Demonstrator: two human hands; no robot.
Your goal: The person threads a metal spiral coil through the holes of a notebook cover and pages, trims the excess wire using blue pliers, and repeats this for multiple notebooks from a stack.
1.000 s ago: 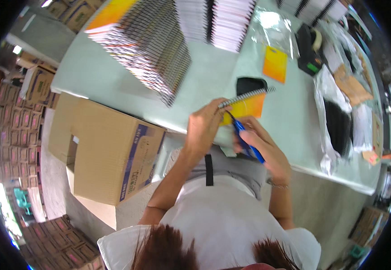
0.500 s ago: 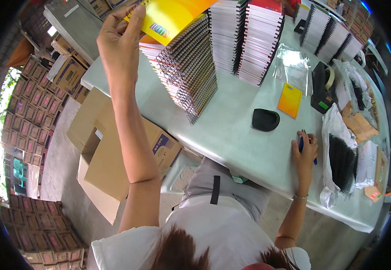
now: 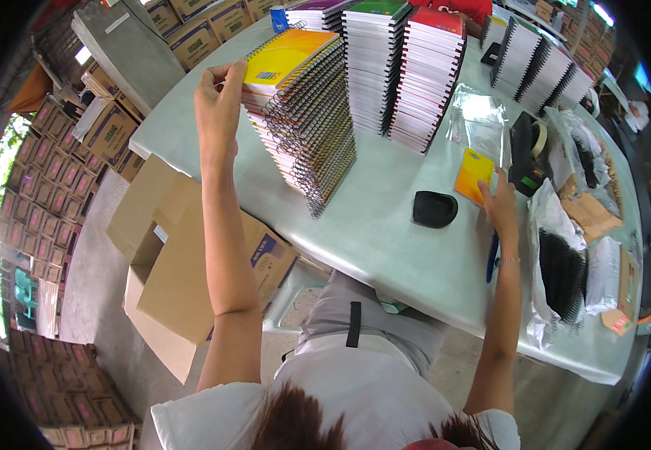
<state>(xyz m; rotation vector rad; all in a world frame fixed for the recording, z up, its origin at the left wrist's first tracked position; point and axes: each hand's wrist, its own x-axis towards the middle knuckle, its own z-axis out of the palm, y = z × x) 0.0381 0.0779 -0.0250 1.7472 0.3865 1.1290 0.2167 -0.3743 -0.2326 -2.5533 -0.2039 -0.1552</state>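
Left hand (image 3: pixel 219 105) drops to the tall stack (image 3: pixel 314 131); right hand (image 3: pixel 499 206) leaves the blue tool (image 3: pixel 492 259) for the small yellow booklet (image 3: pixel 472 169)

Half a second ago the left hand was up high with a yellow-covered notebook above the stack; now the top notebook (image 3: pixel 291 54) lies flat on the pile, and the hand is lower, at its near left corner. The left fingers are bent, with only a narrow space between thumb and forefinger beside the cover; whether they pinch it, I cannot tell. The right fingers are slightly apart, reaching onto the lower right corner of the yellow booklet, which lies on the table (image 3: pixel 385 225); whether they grip it is not clear. The blue tool lies on the table by the right wrist, partly hidden behind it.

Left of the booklet, and near it, is a rounded black object (image 3: pixel 435 209). Beyond the booklet lies clear plastic (image 3: pixel 479 116), and to its right stands a black tape dispenser (image 3: pixel 528 154). Nearer the right forearm, a plastic bag holds black coils (image 3: pixel 561 274). Behind the tall stack, to the right, stand a green-topped stack (image 3: pixel 374 71) and a red-topped stack (image 3: pixel 426 86), side by side. An open cardboard box (image 3: pixel 198 274) sits below the table's near edge, beyond the left forearm.
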